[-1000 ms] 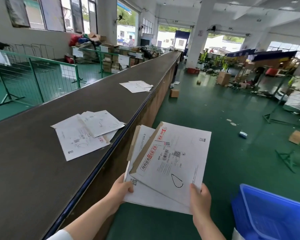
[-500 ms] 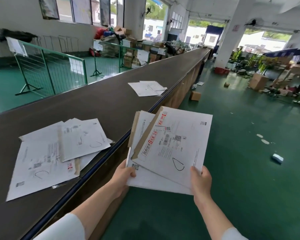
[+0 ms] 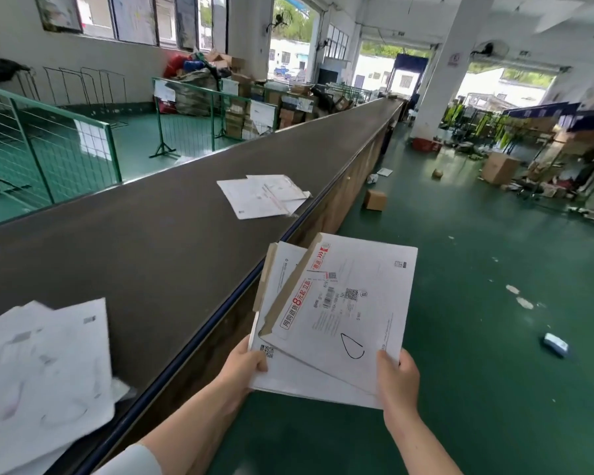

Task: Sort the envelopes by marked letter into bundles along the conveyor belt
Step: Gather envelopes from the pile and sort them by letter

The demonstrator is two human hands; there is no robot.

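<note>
1. Together, the left hand [image 3: 246,366] and right hand [image 3: 396,375] are pinching the lower corners of a fanned stack of envelopes [image 3: 309,380], holding it over the green floor [image 3: 460,354] beside the belt.
2. The top envelope [image 3: 360,303], flat white card with a brown torn edge, is showing a hand-drawn loop.
3. A blurred near bundle [image 3: 45,371] and a far bundle [image 3: 261,195] are lying on the dark matte conveyor belt [image 3: 151,241].
4. A cardboard box [image 3: 374,199] is sitting on the floor near the belt's side.

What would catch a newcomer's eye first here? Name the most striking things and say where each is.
First, the stack of envelopes in the centre foreground, gripped by the left hand and right hand, its top envelope bearing a black hand-drawn mark. Next, the long dark conveyor belt running away on the left, with a far bundle near its edge and a blurred bundle at the lower left.
</note>
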